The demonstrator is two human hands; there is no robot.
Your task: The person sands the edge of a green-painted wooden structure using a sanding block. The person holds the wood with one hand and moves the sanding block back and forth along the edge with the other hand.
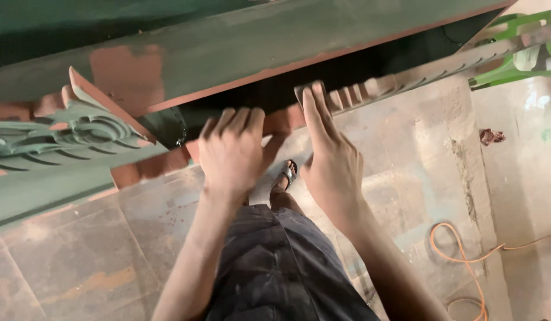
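A large wooden furniture piece (pixel 239 47), painted dull green over reddish primer, fills the upper part of the head view. It has a carved scroll end (pixel 79 134) at the left and a ribbed lower moulding (pixel 418 74). My left hand (pixel 231 151) lies on the lower reddish edge with its fingers curled over into the dark gap. My right hand (pixel 329 154) rests beside it, fingers stretched flat with the tips on the moulding. Neither hand holds a tool. Below them I see my dark trousers (pixel 275 267) and a sandalled foot (pixel 287 173).
The floor is stained concrete slabs (pixel 406 154). An orange cable (pixel 465 261) loops across the lower right. A green plastic chair (pixel 525 53) stands at the upper right, and a crumpled rag (pixel 491 137) lies on the floor near it.
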